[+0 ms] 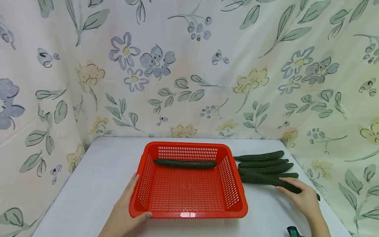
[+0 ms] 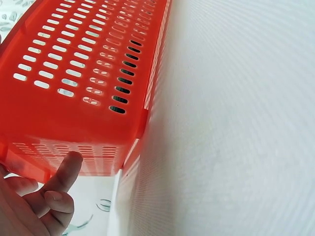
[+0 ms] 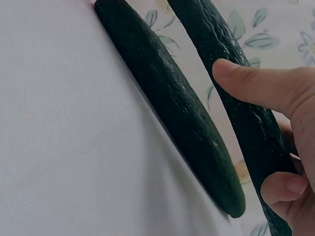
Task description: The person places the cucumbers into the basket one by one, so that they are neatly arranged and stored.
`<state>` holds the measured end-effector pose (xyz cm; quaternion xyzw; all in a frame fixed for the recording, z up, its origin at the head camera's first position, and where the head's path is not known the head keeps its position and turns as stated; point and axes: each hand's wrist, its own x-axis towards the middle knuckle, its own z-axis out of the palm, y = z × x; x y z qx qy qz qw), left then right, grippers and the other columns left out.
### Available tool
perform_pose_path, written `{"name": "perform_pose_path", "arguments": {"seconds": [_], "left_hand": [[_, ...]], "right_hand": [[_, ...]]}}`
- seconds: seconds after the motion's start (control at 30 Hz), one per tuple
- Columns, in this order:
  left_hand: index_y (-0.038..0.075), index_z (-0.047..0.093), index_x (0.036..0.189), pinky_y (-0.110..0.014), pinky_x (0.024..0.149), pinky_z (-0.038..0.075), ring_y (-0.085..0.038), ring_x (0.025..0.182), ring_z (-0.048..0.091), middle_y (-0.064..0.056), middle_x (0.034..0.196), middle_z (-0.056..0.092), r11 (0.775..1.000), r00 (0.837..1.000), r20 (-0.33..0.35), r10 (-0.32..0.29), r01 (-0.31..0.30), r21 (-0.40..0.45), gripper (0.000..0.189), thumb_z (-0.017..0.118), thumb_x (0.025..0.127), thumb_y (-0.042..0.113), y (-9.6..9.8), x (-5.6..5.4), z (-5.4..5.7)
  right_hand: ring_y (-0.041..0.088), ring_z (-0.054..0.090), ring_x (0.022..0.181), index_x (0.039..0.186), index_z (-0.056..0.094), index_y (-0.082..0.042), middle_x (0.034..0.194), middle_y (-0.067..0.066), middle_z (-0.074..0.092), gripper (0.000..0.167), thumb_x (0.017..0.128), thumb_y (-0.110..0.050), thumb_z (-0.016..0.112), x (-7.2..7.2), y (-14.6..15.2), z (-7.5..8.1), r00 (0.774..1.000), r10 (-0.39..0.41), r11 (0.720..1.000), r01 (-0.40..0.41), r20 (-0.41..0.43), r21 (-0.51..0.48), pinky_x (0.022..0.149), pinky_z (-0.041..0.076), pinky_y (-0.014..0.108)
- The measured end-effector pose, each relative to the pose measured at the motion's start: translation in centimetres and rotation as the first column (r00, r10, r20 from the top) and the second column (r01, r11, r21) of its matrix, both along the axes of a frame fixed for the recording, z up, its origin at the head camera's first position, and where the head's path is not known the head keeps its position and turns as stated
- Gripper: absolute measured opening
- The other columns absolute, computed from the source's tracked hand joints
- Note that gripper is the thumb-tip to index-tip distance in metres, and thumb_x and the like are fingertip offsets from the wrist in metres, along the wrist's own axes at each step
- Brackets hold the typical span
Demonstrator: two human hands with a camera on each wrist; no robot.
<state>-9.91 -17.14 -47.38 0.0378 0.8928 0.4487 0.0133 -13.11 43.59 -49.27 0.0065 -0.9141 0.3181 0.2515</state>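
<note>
A red plastic basket (image 1: 165, 214) with slotted walls stands on the white table. One dark green cucumber (image 1: 186, 164) lies in it along the far wall. At the basket's near left corner my left hand (image 1: 125, 209) holds on, thumb over the front rim and fingers along the left side. My right hand (image 1: 303, 196) grips a cucumber (image 3: 246, 118) between thumb and fingers, raised off the table at the right. Below it, another cucumber (image 3: 172, 103) lies on the tabletop in the right wrist view.
Right of the basket, several more cucumbers (image 1: 263, 163) lie roughly side by side on the white table (image 1: 112, 164). A flowered curtain (image 1: 189, 108) hangs behind the table and at both sides. A black and green object (image 1: 293, 231) shows near the right forearm.
</note>
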Motion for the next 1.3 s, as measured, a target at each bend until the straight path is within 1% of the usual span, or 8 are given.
{"name": "perform_pose_path", "arguments": {"seconds": [0.33,0.63,0.73,0.9,1.07,1.13,1.2,1.3], "left_hand": [[0.027,0.010,0.172,-0.050,0.093,0.063,-0.043,0.150,0.041,-0.008,0.178,0.017,1.000,1.000,-0.016,-0.004,0.004,-0.010,0.120,0.087,0.083,0.051,0.0,0.1,0.1],[0.026,0.010,0.172,-0.050,0.091,0.064,-0.044,0.148,0.042,-0.011,0.177,0.017,1.000,0.999,0.048,0.006,-0.007,0.028,0.121,0.086,0.082,0.054,0.0,0.0,0.0],[0.026,0.010,0.172,-0.049,0.090,0.064,-0.043,0.148,0.042,-0.010,0.177,0.018,0.999,0.998,0.067,0.011,-0.014,0.034,0.121,0.086,0.082,0.056,0.1,-0.1,0.1],[0.027,0.011,0.172,-0.050,0.091,0.064,-0.043,0.150,0.039,-0.009,0.177,0.017,0.999,0.995,0.096,0.018,-0.022,0.044,0.123,0.086,0.080,0.057,0.2,-0.1,0.2],[0.027,0.011,0.172,-0.049,0.092,0.064,-0.042,0.149,0.041,-0.008,0.177,0.017,0.998,0.995,0.097,0.020,-0.025,0.050,0.122,0.086,0.080,0.057,0.3,0.0,0.3],[0.028,0.011,0.172,-0.049,0.092,0.064,-0.041,0.148,0.042,-0.008,0.177,0.017,0.998,0.996,0.086,0.020,-0.024,0.051,0.122,0.086,0.081,0.056,0.2,0.1,0.2],[0.028,0.011,0.172,-0.048,0.092,0.064,-0.042,0.147,0.043,-0.008,0.178,0.016,0.999,0.998,0.064,0.014,-0.017,0.049,0.120,0.087,0.082,0.053,0.2,0.2,0.1],[0.029,0.010,0.172,-0.048,0.091,0.064,-0.042,0.148,0.042,-0.008,0.178,0.015,0.999,0.999,0.036,0.007,-0.009,0.042,0.119,0.087,0.083,0.051,0.1,0.2,0.1]], "right_hand": [[-0.028,0.045,0.105,0.115,0.083,-0.012,0.109,-0.031,0.066,0.040,0.078,-0.021,0.097,-0.8,-0.6,1.0,0.999,-0.040,0.999,0.040,0.017,-0.004,0.087,0.030,-0.005],[-0.030,0.043,0.106,0.116,0.083,-0.012,0.108,-0.035,0.064,0.040,0.079,-0.024,0.096,-1.6,-0.7,1.8,0.999,-0.027,1.000,0.027,0.027,0.014,0.086,0.031,-0.005],[-0.031,0.038,0.107,0.118,0.082,-0.013,0.113,-0.022,0.071,0.042,0.081,-0.030,0.095,-1.6,-0.9,2.1,0.997,-0.051,0.999,0.050,0.065,0.022,0.084,0.032,-0.003],[-0.033,0.034,0.103,0.120,0.082,-0.013,0.124,0.013,0.076,0.046,0.083,-0.036,0.093,-1.7,-1.2,2.7,0.989,-0.092,0.996,0.089,0.116,0.031,0.079,0.036,0.003],[-0.030,0.036,0.102,0.122,0.081,-0.014,0.124,0.010,0.076,0.048,0.084,-0.040,0.092,-2.0,-1.4,3.4,0.982,-0.110,0.994,0.106,0.154,0.034,0.078,0.040,0.007],[-0.016,0.053,0.110,0.124,0.080,-0.013,0.125,0.010,0.076,0.049,0.084,-0.041,0.091,-2.1,-1.6,3.7,0.980,-0.109,0.994,0.104,0.164,0.037,0.084,0.048,0.016],[0.008,0.064,0.119,0.125,0.079,-0.012,0.127,0.014,0.075,0.051,0.086,-0.041,0.090,-2.2,-2.0,4.1,0.980,-0.104,0.994,0.099,0.169,0.036,0.090,0.055,0.034],[0.048,0.060,0.127,0.127,0.078,-0.007,0.131,0.024,0.071,0.052,0.087,-0.039,0.089,-2.6,-2.5,4.6,0.984,-0.081,0.997,0.078,0.157,0.023,0.095,0.053,0.062]]}}
